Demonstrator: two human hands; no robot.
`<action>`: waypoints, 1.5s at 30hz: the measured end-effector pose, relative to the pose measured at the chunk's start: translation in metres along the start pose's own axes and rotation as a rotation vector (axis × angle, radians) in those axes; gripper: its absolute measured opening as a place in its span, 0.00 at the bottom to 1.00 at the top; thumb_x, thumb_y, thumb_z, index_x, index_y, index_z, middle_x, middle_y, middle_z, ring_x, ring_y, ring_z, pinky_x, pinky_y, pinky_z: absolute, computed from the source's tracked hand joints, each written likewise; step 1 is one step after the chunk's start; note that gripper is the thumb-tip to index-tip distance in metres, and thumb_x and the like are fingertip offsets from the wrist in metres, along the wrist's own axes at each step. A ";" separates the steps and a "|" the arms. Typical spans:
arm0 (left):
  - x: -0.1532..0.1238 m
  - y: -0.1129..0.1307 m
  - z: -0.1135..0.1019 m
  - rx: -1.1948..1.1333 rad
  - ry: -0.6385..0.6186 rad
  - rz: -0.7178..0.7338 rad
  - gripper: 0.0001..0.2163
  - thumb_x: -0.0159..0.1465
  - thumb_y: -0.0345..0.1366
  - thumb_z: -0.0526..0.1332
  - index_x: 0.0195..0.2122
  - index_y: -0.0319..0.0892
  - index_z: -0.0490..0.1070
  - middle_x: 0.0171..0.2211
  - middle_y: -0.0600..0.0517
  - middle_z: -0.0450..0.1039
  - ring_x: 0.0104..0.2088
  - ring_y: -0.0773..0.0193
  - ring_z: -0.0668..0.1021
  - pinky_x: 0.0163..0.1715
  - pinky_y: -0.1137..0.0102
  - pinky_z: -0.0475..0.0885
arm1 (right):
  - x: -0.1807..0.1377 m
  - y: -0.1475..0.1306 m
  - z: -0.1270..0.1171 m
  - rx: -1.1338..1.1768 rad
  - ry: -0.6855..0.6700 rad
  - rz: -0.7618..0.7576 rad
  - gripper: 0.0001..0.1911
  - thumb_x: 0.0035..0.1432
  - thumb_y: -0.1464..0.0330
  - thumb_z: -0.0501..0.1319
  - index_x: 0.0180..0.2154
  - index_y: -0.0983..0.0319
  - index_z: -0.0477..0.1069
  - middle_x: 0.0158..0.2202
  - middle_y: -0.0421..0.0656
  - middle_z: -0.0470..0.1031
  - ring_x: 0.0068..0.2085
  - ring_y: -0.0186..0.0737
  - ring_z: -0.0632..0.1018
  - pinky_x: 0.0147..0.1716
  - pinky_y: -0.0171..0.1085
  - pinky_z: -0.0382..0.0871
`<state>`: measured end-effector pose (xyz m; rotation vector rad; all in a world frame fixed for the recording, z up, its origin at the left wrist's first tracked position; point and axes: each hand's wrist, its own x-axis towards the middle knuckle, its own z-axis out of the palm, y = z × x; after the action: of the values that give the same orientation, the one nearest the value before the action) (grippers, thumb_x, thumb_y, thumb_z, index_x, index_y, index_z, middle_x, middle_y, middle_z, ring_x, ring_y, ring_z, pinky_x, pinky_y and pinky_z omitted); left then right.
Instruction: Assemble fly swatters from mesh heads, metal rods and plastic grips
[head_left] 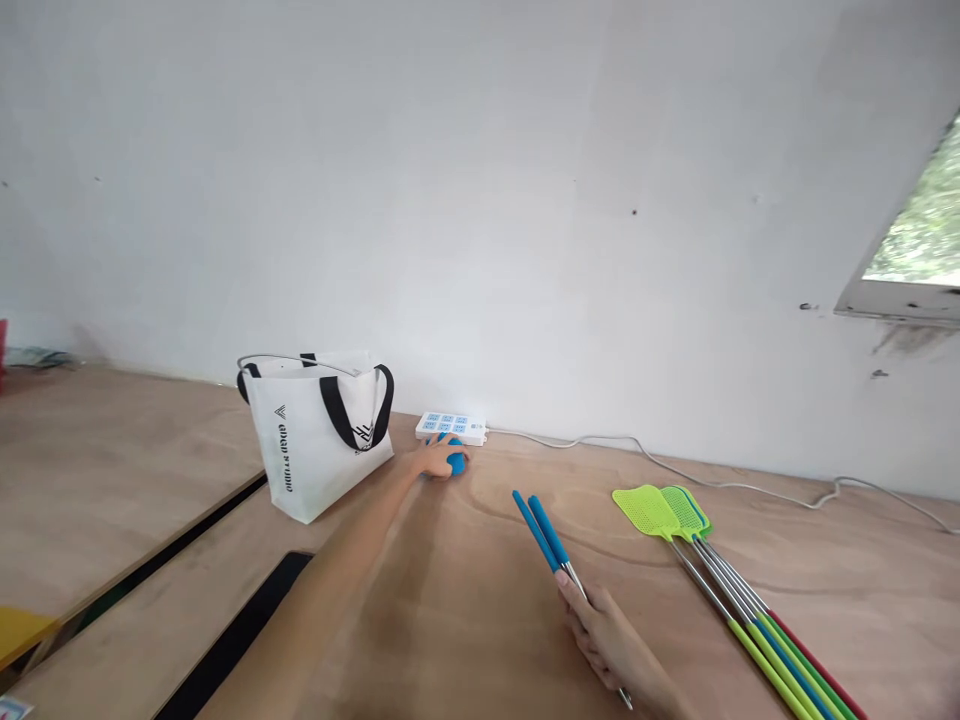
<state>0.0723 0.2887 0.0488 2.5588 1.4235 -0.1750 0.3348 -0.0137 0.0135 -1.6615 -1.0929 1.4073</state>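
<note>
My left hand (436,458) reaches far across the wooden table (480,590) and is closed on a small blue object (456,461), right in front of a white power strip (451,427). My right hand (611,640) is near the front edge, closed around thin metal rods with two blue handles (541,530) that point away to the upper left. A white tote bag (319,435) with black straps stands just left of my left hand.
Several fly swatters (720,570) with green heads and coloured handles lie on the right. A white cable (675,465) runs from the power strip along the wall (480,200). Dark gaps between boards (225,640) cut the table's left side. A window (919,240) is at the far right.
</note>
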 end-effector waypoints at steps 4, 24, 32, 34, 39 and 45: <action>0.005 -0.005 0.005 -0.068 -0.037 0.004 0.37 0.49 0.36 0.64 0.63 0.63 0.65 0.70 0.52 0.53 0.69 0.38 0.55 0.62 0.43 0.57 | -0.003 -0.004 0.001 -0.020 -0.005 0.000 0.29 0.53 0.38 0.57 0.30 0.55 0.55 0.16 0.27 0.50 0.14 0.24 0.50 0.11 0.26 0.37; -0.088 0.096 0.059 -0.755 0.530 0.211 0.31 0.72 0.60 0.44 0.70 0.50 0.54 0.72 0.47 0.51 0.73 0.53 0.52 0.71 0.55 0.45 | -0.007 -0.001 0.003 -0.028 0.012 -0.108 0.29 0.54 0.38 0.56 0.29 0.55 0.55 0.16 0.27 0.49 0.15 0.25 0.49 0.11 0.28 0.37; -0.143 0.174 0.080 -1.779 -0.048 0.353 0.39 0.65 0.68 0.51 0.66 0.42 0.62 0.62 0.36 0.69 0.58 0.41 0.76 0.58 0.44 0.68 | -0.024 0.003 0.001 -0.177 -0.116 -0.244 0.29 0.59 0.37 0.49 0.32 0.56 0.59 0.17 0.28 0.54 0.15 0.28 0.54 0.14 0.30 0.47; -0.162 0.172 0.070 -1.886 -0.196 0.381 0.40 0.65 0.69 0.47 0.64 0.40 0.65 0.60 0.35 0.71 0.58 0.38 0.75 0.55 0.41 0.70 | -0.032 0.000 -0.003 -0.419 -0.134 -0.410 0.27 0.64 0.41 0.48 0.33 0.57 0.63 0.20 0.33 0.63 0.19 0.31 0.64 0.19 0.32 0.56; -0.207 0.148 0.050 -1.714 -0.496 0.542 0.32 0.70 0.59 0.53 0.64 0.39 0.67 0.62 0.36 0.69 0.63 0.40 0.70 0.60 0.42 0.65 | -0.043 -0.016 -0.020 -1.208 -0.010 -0.683 0.14 0.72 0.57 0.50 0.42 0.57 0.69 0.31 0.42 0.79 0.30 0.42 0.79 0.28 0.34 0.58; -0.237 0.139 0.032 -1.461 -0.686 0.657 0.38 0.63 0.56 0.64 0.70 0.48 0.56 0.66 0.40 0.62 0.57 0.40 0.76 0.54 0.46 0.71 | -0.036 -0.035 -0.022 -1.687 -0.014 -1.091 0.11 0.69 0.74 0.51 0.46 0.58 0.70 0.34 0.43 0.79 0.33 0.39 0.79 0.28 0.34 0.58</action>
<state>0.0659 0.0144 0.0834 1.3221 0.1453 0.0863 0.3490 -0.0319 0.0627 -1.2493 -2.8851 -0.5157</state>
